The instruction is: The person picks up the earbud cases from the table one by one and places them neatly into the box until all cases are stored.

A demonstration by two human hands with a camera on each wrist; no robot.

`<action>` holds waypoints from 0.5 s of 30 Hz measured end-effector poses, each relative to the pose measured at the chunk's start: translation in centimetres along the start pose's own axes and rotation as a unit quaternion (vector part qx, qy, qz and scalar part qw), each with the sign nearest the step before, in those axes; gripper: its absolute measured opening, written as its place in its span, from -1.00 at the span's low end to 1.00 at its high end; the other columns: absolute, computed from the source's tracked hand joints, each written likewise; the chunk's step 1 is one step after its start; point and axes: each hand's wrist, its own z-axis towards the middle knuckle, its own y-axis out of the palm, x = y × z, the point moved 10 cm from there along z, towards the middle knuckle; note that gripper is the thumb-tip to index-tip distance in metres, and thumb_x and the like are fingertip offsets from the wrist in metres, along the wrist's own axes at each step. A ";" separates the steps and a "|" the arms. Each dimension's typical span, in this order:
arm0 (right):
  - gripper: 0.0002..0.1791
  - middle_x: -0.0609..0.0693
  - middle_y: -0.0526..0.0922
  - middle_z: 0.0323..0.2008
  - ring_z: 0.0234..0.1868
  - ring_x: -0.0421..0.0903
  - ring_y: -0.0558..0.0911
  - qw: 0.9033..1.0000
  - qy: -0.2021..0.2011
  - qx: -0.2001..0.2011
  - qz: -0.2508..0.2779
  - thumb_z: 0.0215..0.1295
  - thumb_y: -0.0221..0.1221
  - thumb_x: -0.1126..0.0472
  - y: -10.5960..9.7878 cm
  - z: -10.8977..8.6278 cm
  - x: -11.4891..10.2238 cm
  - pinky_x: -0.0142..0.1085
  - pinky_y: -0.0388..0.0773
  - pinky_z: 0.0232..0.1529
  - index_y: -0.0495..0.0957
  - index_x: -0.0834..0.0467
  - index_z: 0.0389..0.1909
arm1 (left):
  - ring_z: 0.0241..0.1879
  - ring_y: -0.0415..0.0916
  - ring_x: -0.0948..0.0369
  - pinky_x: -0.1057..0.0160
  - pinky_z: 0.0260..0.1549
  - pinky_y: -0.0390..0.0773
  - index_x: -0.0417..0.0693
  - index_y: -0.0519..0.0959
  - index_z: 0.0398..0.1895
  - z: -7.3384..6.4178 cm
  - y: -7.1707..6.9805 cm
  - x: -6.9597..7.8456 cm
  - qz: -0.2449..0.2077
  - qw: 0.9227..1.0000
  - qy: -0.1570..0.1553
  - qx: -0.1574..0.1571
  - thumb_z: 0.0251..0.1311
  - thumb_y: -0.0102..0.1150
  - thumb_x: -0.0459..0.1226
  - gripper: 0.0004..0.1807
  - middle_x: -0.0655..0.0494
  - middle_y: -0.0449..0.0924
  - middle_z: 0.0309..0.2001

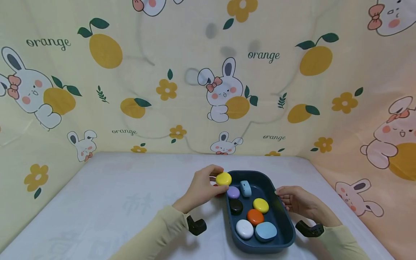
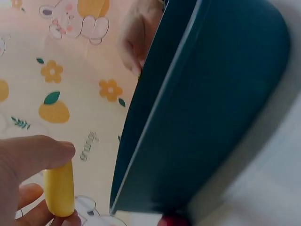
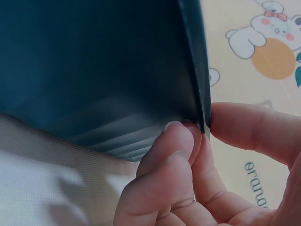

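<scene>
My left hand [image 1: 200, 187] pinches a yellow round, flattened piece [image 1: 223, 179] between thumb and fingers, just above the far left corner of a dark blue tray [image 1: 282, 225]. From the left wrist the same yellow piece [image 2: 59, 192] appears edge-on, apart from the tray wall [image 2: 188, 117]. My right hand [image 1: 302, 203] holds the tray's right rim, thumb [image 3: 254, 129] on one side and fingers on the other. In the tray lie purple [image 1: 233, 192], black [image 1: 236, 207], yellow [image 1: 261, 205], orange [image 1: 255, 217] and white [image 1: 245, 229] rounded pieces, plus two light blue ones [image 1: 265, 231].
A red thing [image 2: 173, 221], mostly hidden, sits beside the tray's far left corner. The tray is over a white-covered table [image 1: 130, 195]. Behind and at the sides hangs a patterned cloth [image 1: 182, 43] with rabbits and oranges.
</scene>
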 end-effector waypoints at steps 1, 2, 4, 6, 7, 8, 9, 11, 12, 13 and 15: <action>-0.83 -0.02 0.65 -0.38 -0.33 -0.07 0.55 1.000 0.001 0.000 0.000 0.41 0.09 0.14 0.0 0.0 0.0 -0.28 0.43 -0.24 0.62 0.10 -0.27 | -0.02 0.53 0.15 0.14 -0.02 0.58 -0.18 0.53 0.08 0.0 0.2 0.3 -0.002 1.000 0.004 -0.004 0.05 0.48 -0.30 -0.49 -0.01 0.58 0.06; -0.83 -0.02 0.65 -0.37 -0.33 -0.07 0.55 1.000 0.000 0.000 0.000 0.41 0.09 0.14 0.0 0.1 0.0 -0.28 0.43 -0.24 0.62 0.11 -0.27 | -0.03 0.54 0.16 0.16 -0.02 0.58 -0.18 0.53 0.08 -0.1 0.5 0.5 -0.005 1.000 0.005 -0.008 0.05 0.48 -0.30 -0.49 0.00 0.58 0.05; -0.83 -0.03 0.65 -0.38 -0.33 -0.07 0.54 1.000 0.001 -0.002 0.001 0.41 0.09 0.14 0.0 0.1 0.1 -0.28 0.43 -0.24 0.62 0.11 -0.27 | -0.05 0.55 0.18 0.18 -0.03 0.58 -0.15 0.53 0.09 -0.2 1.1 0.7 -0.019 1.000 -0.001 -0.018 0.05 0.48 -0.29 -0.48 0.04 0.58 0.05; -0.83 -0.03 0.65 -0.38 -0.34 -0.07 0.54 1.000 0.004 -0.004 0.001 0.41 0.09 0.14 0.1 0.1 0.2 -0.28 0.43 -0.24 0.62 0.11 -0.26 | -0.07 0.56 0.20 0.20 -0.04 0.59 -0.13 0.53 0.09 -0.4 1.7 0.8 -0.035 0.999 -0.006 -0.028 0.04 0.49 -0.27 -0.48 0.09 0.58 0.04; -0.82 -0.02 0.64 -0.38 -0.34 -0.06 0.54 1.000 0.004 -0.005 0.000 0.42 0.08 0.14 0.1 0.0 0.2 -0.28 0.42 -0.24 0.62 0.11 -0.25 | -0.08 0.56 0.21 0.21 -0.05 0.59 -0.11 0.53 0.09 -0.4 2.0 0.9 -0.042 0.998 -0.008 -0.034 0.04 0.49 -0.26 -0.48 0.11 0.58 0.03; -0.82 -0.03 0.64 -0.37 -0.34 -0.07 0.53 1.000 0.003 -0.006 -0.001 0.42 0.08 0.14 0.1 0.0 0.2 -0.29 0.42 -0.25 0.62 0.12 -0.24 | -0.09 0.56 0.22 0.20 -0.05 0.59 -0.11 0.53 0.09 -0.5 2.4 1.1 -0.050 0.998 -0.007 -0.039 0.04 0.49 -0.25 -0.48 0.12 0.58 0.03; -0.82 -0.03 0.64 -0.37 -0.34 -0.07 0.53 1.000 0.003 -0.006 -0.002 0.43 0.07 0.14 0.1 -0.1 0.2 -0.29 0.42 -0.25 0.62 0.12 -0.24 | -0.09 0.56 0.22 0.19 -0.05 0.59 -0.11 0.53 0.09 -0.5 2.7 1.4 -0.056 0.997 -0.003 -0.045 0.04 0.49 -0.25 -0.48 0.13 0.58 0.03; -0.82 -0.03 0.65 -0.37 -0.33 -0.07 0.53 1.000 0.002 -0.007 -0.005 0.43 0.07 0.14 0.1 -0.2 0.1 -0.30 0.42 -0.26 0.61 0.12 -0.23 | -0.10 0.56 0.24 0.19 -0.04 0.59 -0.13 0.53 0.08 -0.5 3.2 1.9 -0.060 0.997 0.009 -0.055 0.05 0.49 -0.25 -0.49 0.12 0.58 0.02; -0.82 -0.03 0.64 -0.37 -0.33 -0.07 0.53 1.000 0.001 -0.008 -0.007 0.43 0.07 0.14 0.1 -0.2 0.0 -0.30 0.42 -0.26 0.61 0.12 -0.23 | -0.10 0.56 0.26 0.20 -0.03 0.58 -0.14 0.53 0.08 -0.5 3.4 2.1 -0.059 0.996 0.014 -0.059 0.05 0.48 -0.26 -0.49 0.12 0.58 0.02; -0.82 -0.03 0.64 -0.37 -0.33 -0.07 0.54 1.000 -0.001 -0.009 -0.007 0.43 0.07 0.14 0.1 -0.2 -0.1 -0.31 0.42 -0.26 0.61 0.12 -0.23 | -0.10 0.56 0.27 0.22 -0.03 0.58 -0.14 0.54 0.08 -0.5 3.6 2.3 -0.056 0.996 0.019 -0.062 0.05 0.48 -0.27 -0.49 0.12 0.58 0.01; -0.83 -0.04 0.65 -0.37 -0.33 -0.08 0.54 1.000 -0.002 -0.009 -0.010 0.42 0.09 0.13 0.2 0.0 -0.2 -0.32 0.42 -0.26 0.61 0.11 -0.24 | -0.11 0.55 0.30 0.25 -0.03 0.57 -0.15 0.53 0.08 -0.4 4.0 2.5 -0.048 0.996 0.022 -0.071 0.06 0.48 -0.28 -0.49 0.12 0.58 0.01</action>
